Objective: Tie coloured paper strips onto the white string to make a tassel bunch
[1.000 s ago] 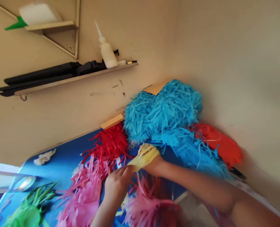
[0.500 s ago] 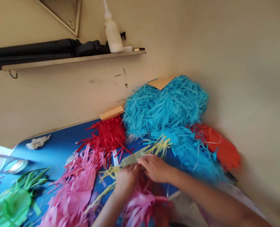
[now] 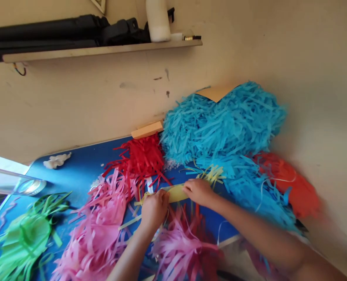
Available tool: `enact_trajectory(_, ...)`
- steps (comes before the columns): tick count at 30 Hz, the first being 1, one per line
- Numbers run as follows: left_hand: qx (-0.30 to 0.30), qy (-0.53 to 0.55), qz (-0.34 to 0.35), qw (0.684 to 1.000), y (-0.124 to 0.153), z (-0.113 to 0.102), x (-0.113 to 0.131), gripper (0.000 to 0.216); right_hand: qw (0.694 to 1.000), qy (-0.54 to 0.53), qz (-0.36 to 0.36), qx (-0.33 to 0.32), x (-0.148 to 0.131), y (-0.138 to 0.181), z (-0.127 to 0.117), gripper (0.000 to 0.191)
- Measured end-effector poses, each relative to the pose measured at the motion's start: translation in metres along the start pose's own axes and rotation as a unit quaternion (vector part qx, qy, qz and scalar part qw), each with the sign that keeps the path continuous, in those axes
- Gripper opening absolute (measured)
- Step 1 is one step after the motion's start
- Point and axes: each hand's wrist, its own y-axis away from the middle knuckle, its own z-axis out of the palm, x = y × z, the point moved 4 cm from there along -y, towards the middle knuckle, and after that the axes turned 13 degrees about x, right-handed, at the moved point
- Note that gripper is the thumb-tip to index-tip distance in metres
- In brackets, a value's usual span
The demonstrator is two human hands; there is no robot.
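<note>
A strip of yellow tissue paper (image 3: 177, 193) with fringed ends stretches between my two hands above the blue table. My left hand (image 3: 155, 208) is closed on its left end, fingers curled over the paper. At the other end my right hand (image 3: 199, 191) pinches it, and a yellow fringe sticks out beyond the knuckles. Just below the hands lies a pink tissue tassel (image 3: 176, 249). Left of my left hand spreads a longer pile of pink fringed tissue (image 3: 100, 222), with red fringed tissue (image 3: 144, 160) behind it.
A large heap of light blue shredded tissue (image 3: 220, 125) stands against the wall, beside orange-red tissue (image 3: 290, 183). Green fringed tissue (image 3: 27, 238) and a drinking glass (image 3: 29, 185) are at the left. A wall shelf (image 3: 103, 51) holds a white bottle (image 3: 158, 21) and black gear.
My hands have moved apart, and the yellow paper between them now shows as a flat, taut strip. The camera view has tilted down and shifted left.
</note>
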Motion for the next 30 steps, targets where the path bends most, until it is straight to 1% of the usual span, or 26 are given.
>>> enact_trajectory(6, -0.042, -0.043, -0.058, 0.996, -0.008, 0.005, 0.001, 0.033, 0.999, 0.027, 0.022, 0.030, 0.007, 0.004, 0.005, 0.020)
enact_trajectory(10, -0.067, -0.056, -0.074, 0.993, -0.012, 0.007, 0.002, 0.037, 0.999, 0.027, 0.031, 0.035, 0.011, 0.003, 0.008, 0.022)
enact_trajectory(15, -0.079, -0.065, -0.080, 0.992, -0.016, 0.008, 0.001, 0.036, 0.998, 0.028, 0.040, 0.039, 0.013, 0.001, 0.009, 0.020)
enact_trajectory(22, -0.075, -0.066, -0.079, 0.992, -0.018, 0.010, 0.000, 0.038, 0.998, 0.028, 0.051, 0.034, 0.013, -0.001, 0.008, 0.018)
enact_trajectory(30, -0.037, -0.068, -0.074, 0.994, -0.017, 0.012, -0.002, 0.037, 0.997, 0.028, 0.064, 0.022, 0.012, -0.005, 0.002, 0.014)
